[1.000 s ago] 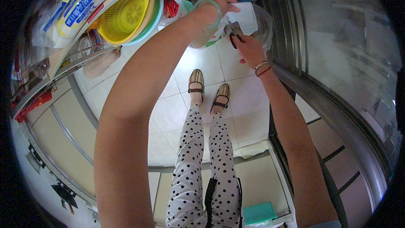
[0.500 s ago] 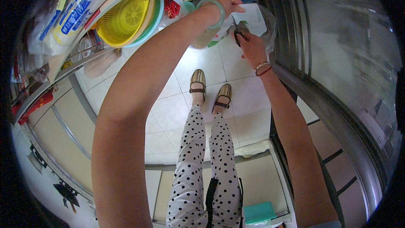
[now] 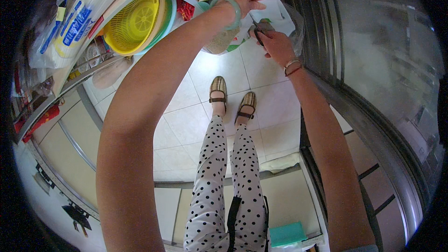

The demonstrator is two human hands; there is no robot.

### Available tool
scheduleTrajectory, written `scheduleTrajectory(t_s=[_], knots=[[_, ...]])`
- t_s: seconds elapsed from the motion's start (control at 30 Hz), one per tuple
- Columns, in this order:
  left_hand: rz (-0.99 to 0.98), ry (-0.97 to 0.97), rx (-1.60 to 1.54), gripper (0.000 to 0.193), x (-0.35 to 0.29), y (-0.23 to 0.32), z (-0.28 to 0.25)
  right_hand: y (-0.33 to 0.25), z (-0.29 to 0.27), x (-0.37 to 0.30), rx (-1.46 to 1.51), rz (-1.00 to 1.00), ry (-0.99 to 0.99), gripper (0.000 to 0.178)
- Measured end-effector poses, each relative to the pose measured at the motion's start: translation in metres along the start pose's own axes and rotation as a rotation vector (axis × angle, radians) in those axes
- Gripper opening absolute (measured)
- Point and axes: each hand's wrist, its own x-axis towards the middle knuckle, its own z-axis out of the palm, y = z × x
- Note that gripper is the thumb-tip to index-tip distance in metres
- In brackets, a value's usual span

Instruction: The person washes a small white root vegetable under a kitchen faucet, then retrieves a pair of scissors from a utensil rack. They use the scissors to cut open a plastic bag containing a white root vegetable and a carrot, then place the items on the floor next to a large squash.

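Note:
My left hand, below a pale green bangle, has its fingers closed on the top of a clear plastic bag of pale grains with white, green and red print. My right hand, with a bracelet at the wrist, is closed around black-handled scissors. The scissors' blades point up toward the bag's edge beside my left hand; whether they touch it is hard to tell. Behind the scissors is a white container or sheet, with clear plastic film along its right side.
On the left, a yellow basket nests with other basins, below a shelf holding plastic-wrapped packs. A dark-framed glass sliding door stands on the right. My feet are on pale floor tiles. A teal box sits behind me.
My left hand has shifted slightly left with the bag. My right hand has also moved a little left and up, and the scissors now point more upward.

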Motion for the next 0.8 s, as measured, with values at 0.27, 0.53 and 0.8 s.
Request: scheduleTrajectory(t_s=[0.27, 0.53, 0.8], knots=[[0.121, 0.076, 0.242, 0.027, 0.01, -0.026, -0.002, -0.001, -0.005, -0.018, -0.393, -0.312, 0.222, 0.039], [-0.001, 0.065, -0.154, 0.028, 0.023, -0.033, 0.008, 0.038, -0.007, -0.002, -0.498, -0.496, 0.107, 0.038], [-0.046, 0.127, -0.093, 0.033, 0.016, -0.011, 0.015, 0.027, -0.01, 0.003, -0.112, -0.191, -0.084, 0.037]])
